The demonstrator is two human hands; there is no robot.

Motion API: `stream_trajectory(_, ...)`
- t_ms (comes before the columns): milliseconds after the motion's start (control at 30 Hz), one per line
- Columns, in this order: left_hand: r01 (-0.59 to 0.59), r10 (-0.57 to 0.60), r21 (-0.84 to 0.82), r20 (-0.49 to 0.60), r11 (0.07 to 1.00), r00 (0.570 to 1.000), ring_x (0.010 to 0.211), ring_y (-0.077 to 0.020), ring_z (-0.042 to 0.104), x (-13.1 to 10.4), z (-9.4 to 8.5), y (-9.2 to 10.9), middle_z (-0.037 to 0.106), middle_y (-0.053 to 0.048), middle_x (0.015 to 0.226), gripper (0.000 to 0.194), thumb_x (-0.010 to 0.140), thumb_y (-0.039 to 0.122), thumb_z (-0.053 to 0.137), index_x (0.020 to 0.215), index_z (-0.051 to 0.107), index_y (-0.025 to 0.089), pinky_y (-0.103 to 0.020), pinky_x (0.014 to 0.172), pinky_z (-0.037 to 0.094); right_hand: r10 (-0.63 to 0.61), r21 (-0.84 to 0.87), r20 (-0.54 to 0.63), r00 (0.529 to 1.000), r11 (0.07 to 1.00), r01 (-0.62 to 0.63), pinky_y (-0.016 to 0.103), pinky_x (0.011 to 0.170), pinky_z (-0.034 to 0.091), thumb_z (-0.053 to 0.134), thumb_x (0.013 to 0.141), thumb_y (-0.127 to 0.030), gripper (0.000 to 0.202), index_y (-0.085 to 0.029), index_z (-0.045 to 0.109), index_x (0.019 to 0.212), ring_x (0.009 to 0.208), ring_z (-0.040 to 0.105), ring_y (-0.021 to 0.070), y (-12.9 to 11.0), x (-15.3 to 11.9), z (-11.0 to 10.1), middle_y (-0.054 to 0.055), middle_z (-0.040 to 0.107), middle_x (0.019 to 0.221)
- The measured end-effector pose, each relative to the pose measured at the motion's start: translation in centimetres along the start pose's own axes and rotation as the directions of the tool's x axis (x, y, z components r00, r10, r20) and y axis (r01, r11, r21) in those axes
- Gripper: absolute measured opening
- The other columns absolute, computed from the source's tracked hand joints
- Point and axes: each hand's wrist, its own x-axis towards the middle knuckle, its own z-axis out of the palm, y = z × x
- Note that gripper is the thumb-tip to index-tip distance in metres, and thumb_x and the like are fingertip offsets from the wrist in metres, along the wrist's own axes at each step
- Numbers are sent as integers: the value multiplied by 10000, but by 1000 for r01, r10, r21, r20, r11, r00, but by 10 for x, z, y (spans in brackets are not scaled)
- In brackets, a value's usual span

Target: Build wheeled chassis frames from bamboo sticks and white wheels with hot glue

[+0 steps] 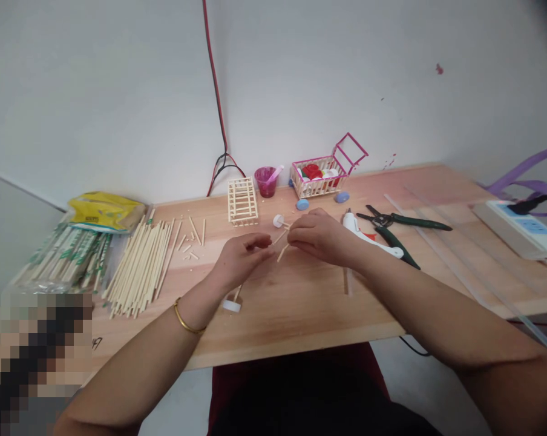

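Observation:
My right hand (316, 237) is closed, its fingertips pinching thin wooden sticks (282, 251) above the table. Beside those fingers a white bottle cap (278, 221) shows, with a short stick running from it toward my right hand. My left hand (242, 259) is held just to the left, thumb and fingers apart, with nothing visible between them. Below its palm lies another white cap (231, 306) with a stick in it, partly hidden by the hand. A small open frame of glued sticks (242, 201) stands behind my hands.
A stick cart (319, 177) with pink edges holds caps, beside a pink cup (267, 181). On the right lie a white glue gun (368, 236), green-handled pliers (405, 223), clear glue sticks (441, 251) and a power strip (521, 227). Loose sticks (140, 266) and a yellow bag (105, 211) occupy the left.

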Motion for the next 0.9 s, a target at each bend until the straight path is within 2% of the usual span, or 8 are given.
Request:
stream_trajectory(67,-12,12,21,14,1000,1000,825,-173,637,1,-4,1,709,-42,889,224,829,338,571,899,711,178,-302,773,483,-7,13,-19,1000,1000,7,323,774,297,497,916,-211,187,-191,645,804,820,588,164,0,0,-1,43,680,823)
stream_trajectory(233,-15,16,-16,68,1000,998,819,-165,607,2,-4,4,667,-47,886,334,873,378,486,715,688,165,-284,739,447,-39,36,-49,998,999,41,328,788,312,491,921,-209,186,-188,646,821,810,598,161,-3,2,0,40,684,831)
stream_trajectory(467,61,-54,-56,133,997,990,715,-143,547,0,-2,7,635,-40,831,348,864,413,491,745,693,156,-274,665,399,-72,29,-65,995,997,74,320,776,327,491,918,-204,181,-188,648,828,797,604,155,-6,3,0,40,684,823)
stream_trajectory(767,93,-79,-139,100,986,992,709,-135,536,-1,1,6,628,-38,818,278,819,358,550,677,672,152,-258,650,407,-75,39,-53,996,996,77,317,765,332,463,928,-206,214,-187,646,819,789,597,151,-11,4,0,44,678,827)
stream_trajectory(900,82,-66,-172,98,982,993,684,-132,539,0,1,3,643,-41,810,316,838,407,540,724,689,153,-258,642,408,-56,63,-47,997,996,59,320,769,336,466,928,-206,203,-184,641,827,795,600,153,-10,4,-1,48,678,833)
